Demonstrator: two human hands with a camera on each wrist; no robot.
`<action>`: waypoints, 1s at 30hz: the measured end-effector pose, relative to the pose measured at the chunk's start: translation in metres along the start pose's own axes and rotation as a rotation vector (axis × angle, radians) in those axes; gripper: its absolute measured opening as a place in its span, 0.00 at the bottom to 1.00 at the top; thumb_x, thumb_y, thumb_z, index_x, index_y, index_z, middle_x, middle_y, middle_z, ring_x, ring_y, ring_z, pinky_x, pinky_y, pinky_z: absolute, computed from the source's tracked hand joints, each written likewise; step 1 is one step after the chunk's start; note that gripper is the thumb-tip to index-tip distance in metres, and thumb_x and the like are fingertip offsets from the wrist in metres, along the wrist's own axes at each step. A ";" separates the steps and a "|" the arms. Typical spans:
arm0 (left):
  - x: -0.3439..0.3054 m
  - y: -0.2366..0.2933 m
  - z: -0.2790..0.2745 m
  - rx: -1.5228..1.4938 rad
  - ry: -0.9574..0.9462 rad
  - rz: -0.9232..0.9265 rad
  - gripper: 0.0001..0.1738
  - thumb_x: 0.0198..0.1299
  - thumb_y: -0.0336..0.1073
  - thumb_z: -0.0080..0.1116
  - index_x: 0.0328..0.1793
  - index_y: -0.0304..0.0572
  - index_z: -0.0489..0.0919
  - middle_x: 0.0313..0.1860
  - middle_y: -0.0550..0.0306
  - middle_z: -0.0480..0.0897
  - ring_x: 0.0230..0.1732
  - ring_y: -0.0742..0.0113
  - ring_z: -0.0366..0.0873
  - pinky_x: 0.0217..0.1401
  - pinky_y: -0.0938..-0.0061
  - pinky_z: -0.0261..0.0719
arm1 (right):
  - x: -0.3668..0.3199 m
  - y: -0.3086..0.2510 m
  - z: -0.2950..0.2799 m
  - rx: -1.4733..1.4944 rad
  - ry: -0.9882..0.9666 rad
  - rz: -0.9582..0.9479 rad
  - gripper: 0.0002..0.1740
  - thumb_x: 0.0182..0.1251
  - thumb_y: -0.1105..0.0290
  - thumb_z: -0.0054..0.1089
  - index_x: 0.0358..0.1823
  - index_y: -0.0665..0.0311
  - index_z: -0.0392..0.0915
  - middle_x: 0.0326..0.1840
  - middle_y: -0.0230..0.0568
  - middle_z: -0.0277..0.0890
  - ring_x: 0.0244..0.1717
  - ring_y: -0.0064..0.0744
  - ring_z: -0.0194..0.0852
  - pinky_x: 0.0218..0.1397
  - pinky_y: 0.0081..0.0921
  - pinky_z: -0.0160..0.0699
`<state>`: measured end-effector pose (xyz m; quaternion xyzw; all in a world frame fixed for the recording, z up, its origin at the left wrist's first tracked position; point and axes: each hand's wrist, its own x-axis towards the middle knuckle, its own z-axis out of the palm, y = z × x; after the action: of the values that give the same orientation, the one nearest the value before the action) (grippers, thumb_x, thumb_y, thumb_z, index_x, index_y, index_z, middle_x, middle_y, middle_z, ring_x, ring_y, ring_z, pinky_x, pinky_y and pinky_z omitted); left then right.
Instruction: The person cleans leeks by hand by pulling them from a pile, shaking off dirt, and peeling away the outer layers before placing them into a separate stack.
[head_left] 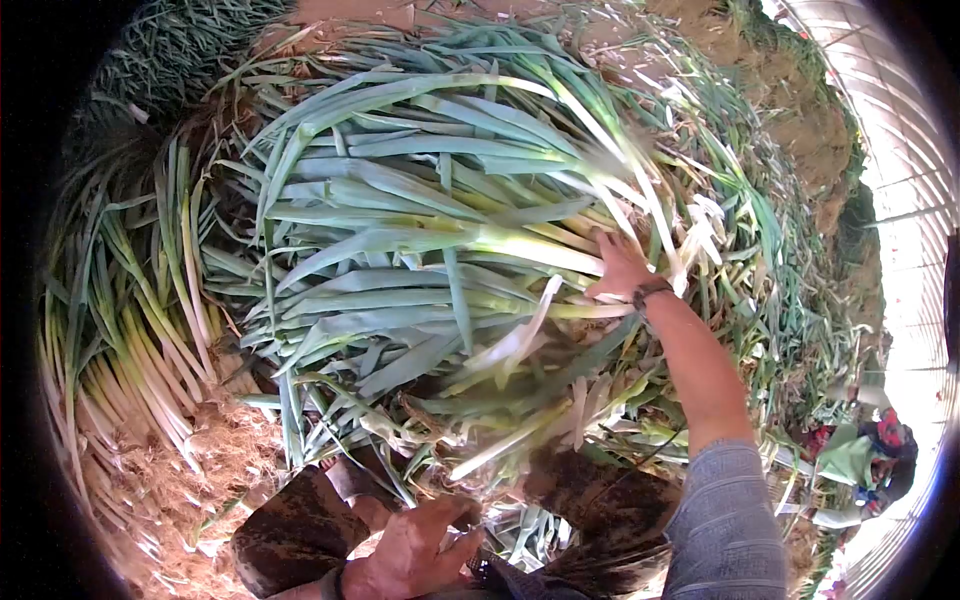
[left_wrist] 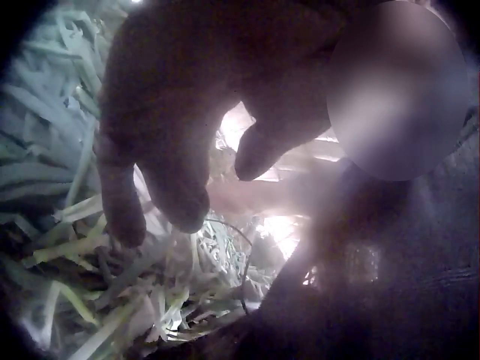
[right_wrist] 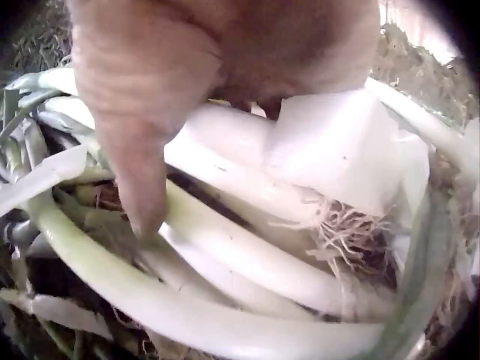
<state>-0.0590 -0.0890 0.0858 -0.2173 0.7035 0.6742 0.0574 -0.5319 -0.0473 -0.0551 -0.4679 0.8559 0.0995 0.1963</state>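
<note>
A broad heap of long green onions lies in front of me, leaves to the left and white stems to the right. My right hand reaches into the stem end of the heap. Its thumb and fingers straddle a white green onion stem, gripping it; the fingertips are mostly hidden behind the stem. Stringy roots show at the stem ends. Close to my lap, my left hand hangs with loosely bent fingers and nothing in them.
To the left, more green onions lie with their roots toward me. Loose leaves and peelings cover the ground between the heap and my knees. Another person is at the far right, near a pale ribbed wall.
</note>
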 end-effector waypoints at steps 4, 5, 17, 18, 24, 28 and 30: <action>-0.005 -0.008 0.008 0.201 -0.035 0.095 0.17 0.59 0.37 0.65 0.48 0.33 0.78 0.39 0.47 0.83 0.40 0.52 0.85 0.39 0.64 0.81 | 0.002 0.000 0.005 0.005 0.038 -0.037 0.57 0.37 0.50 0.74 0.68 0.72 0.59 0.68 0.65 0.61 0.72 0.57 0.57 0.74 0.41 0.58; -0.004 -0.010 0.010 0.301 -0.069 0.118 0.17 0.58 0.38 0.65 0.48 0.33 0.78 0.39 0.47 0.83 0.39 0.51 0.84 0.37 0.63 0.81 | -0.002 -0.005 0.006 0.006 0.046 -0.030 0.57 0.37 0.50 0.74 0.68 0.72 0.59 0.68 0.65 0.61 0.72 0.57 0.57 0.74 0.41 0.58; -0.014 -0.024 0.017 0.308 -0.042 0.234 0.20 0.58 0.40 0.64 0.50 0.33 0.77 0.38 0.44 0.82 0.37 0.48 0.83 0.37 0.56 0.80 | -0.036 -0.012 0.052 0.226 0.239 -0.052 0.46 0.44 0.62 0.70 0.65 0.72 0.61 0.61 0.60 0.66 0.59 0.59 0.68 0.61 0.46 0.70; -0.017 -0.025 0.017 0.306 -0.037 0.243 0.20 0.58 0.40 0.64 0.50 0.33 0.77 0.38 0.44 0.82 0.37 0.48 0.83 0.37 0.56 0.80 | -0.037 -0.014 0.056 0.183 0.316 -0.079 0.40 0.45 0.64 0.68 0.61 0.71 0.64 0.55 0.59 0.71 0.54 0.58 0.72 0.58 0.46 0.72; -0.018 -0.041 0.025 0.447 0.014 0.284 0.17 0.58 0.42 0.61 0.49 0.39 0.79 0.39 0.44 0.81 0.36 0.44 0.81 0.37 0.57 0.82 | -0.077 -0.041 -0.005 0.076 0.176 -0.113 0.18 0.50 0.64 0.63 0.41 0.65 0.74 0.34 0.55 0.79 0.37 0.58 0.78 0.43 0.48 0.77; -0.017 -0.034 0.026 0.508 -0.031 0.308 0.17 0.60 0.42 0.57 0.48 0.35 0.78 0.38 0.43 0.80 0.38 0.43 0.81 0.40 0.55 0.80 | -0.142 -0.084 -0.085 0.111 -0.120 -0.067 0.16 0.46 0.66 0.64 0.36 0.68 0.77 0.34 0.56 0.79 0.37 0.50 0.81 0.40 0.42 0.79; -0.015 -0.036 0.029 0.574 -0.103 0.284 0.17 0.62 0.43 0.56 0.48 0.35 0.78 0.38 0.43 0.80 0.38 0.43 0.81 0.40 0.54 0.80 | -0.155 -0.077 -0.079 0.107 -0.102 -0.077 0.18 0.45 0.66 0.65 0.37 0.69 0.78 0.35 0.56 0.79 0.37 0.50 0.81 0.41 0.41 0.79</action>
<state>-0.0378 -0.0575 0.0553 -0.0575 0.8843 0.4598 0.0571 -0.4115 0.0008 0.0837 -0.4836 0.8302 0.0697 0.2683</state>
